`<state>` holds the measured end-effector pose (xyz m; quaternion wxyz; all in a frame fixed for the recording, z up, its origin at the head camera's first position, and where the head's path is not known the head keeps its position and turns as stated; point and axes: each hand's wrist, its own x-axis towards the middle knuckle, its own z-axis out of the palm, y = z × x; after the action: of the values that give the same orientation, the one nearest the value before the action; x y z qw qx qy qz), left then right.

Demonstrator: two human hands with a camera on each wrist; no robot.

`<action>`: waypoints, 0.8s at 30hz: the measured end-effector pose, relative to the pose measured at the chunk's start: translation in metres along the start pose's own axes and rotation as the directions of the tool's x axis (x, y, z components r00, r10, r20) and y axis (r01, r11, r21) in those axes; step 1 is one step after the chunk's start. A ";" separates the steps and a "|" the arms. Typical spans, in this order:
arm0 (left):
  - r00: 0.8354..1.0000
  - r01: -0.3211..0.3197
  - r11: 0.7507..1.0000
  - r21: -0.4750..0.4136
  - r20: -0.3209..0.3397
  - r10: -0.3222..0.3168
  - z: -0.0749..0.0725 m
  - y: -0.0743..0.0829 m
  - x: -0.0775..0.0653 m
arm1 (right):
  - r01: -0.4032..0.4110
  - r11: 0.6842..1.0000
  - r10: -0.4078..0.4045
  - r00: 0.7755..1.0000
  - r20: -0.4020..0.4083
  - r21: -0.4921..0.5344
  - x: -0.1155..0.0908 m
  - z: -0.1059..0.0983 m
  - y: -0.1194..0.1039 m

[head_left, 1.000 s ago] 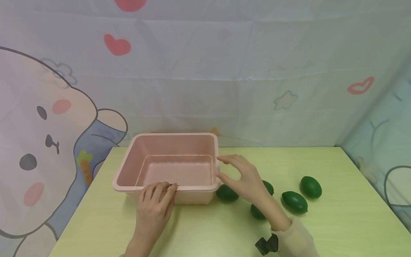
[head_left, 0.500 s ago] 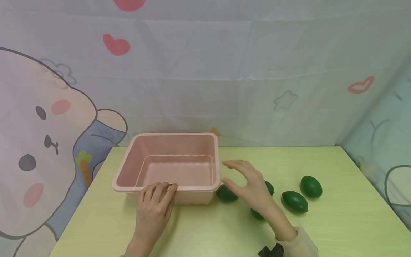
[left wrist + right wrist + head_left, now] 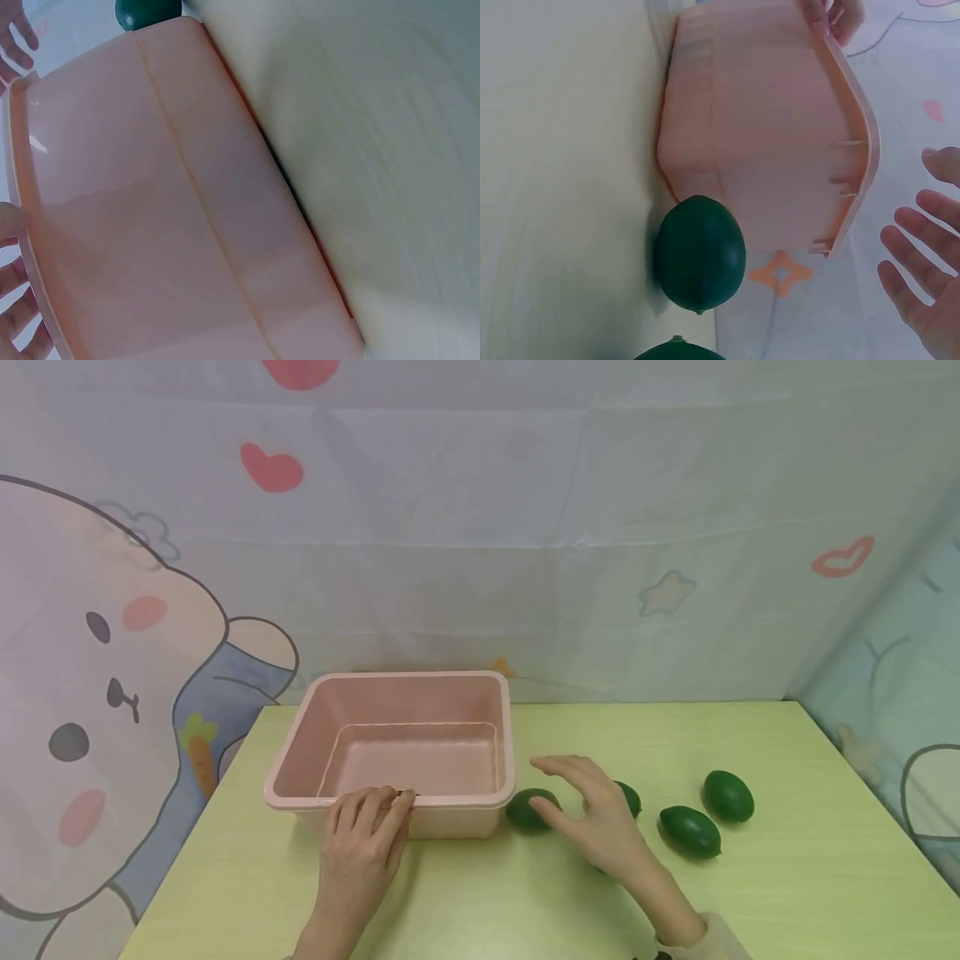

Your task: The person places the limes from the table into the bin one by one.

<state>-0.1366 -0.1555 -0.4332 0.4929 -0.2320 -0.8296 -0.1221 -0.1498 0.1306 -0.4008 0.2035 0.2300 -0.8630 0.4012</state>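
Note:
A pink plastic basin (image 3: 457,820) stands at the left of the table, nothing inside it. My left hand (image 3: 356,860) grips its front rim, fingers over the edge and thumb on the near side; the left wrist view shows these fingers along the rim. My right hand (image 3: 603,818) hovers right of the basin with spread, gently curved fingers and holds nothing. Below its thumb, one green lime (image 3: 525,811) lies beside the basin's near right corner. Behind the hand, another lime (image 3: 630,798) is partly covered, and one more is almost wholly hidden under the wrist.
Two further limes, a nearer one (image 3: 690,832) and a farther one (image 3: 727,797), lie on the right part of the pale yellow-green table (image 3: 810,860). A printed cloth (image 3: 450,568) hangs behind the table's back edge.
My right hand has drawn away from the basin's right rim, moving right and toward me, lower over the limes. The left hand, basin and limes have stayed put.

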 end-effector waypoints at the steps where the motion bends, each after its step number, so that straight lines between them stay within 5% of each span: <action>1: 1.000 0.000 1.000 -0.001 0.000 0.000 0.000 0.000 0.000 | -0.005 1.000 0.005 1.000 -0.001 0.001 -0.002 0.000 0.001; 13: 1.000 0.002 1.000 -0.003 0.001 -0.002 0.000 0.000 0.000 | 0.034 0.997 -0.031 0.998 -0.054 0.066 -0.018 -0.002 0.016; 24: 1.000 0.002 1.000 -0.003 0.010 -0.002 0.000 0.000 0.000 | -0.007 0.996 0.016 0.995 -0.096 0.091 -0.034 -0.007 0.028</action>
<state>-0.1364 -0.1557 -0.4327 0.4884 -0.2324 -0.8321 -0.1226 -0.1371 0.1603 -0.4315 0.2322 0.2143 -0.8344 0.4516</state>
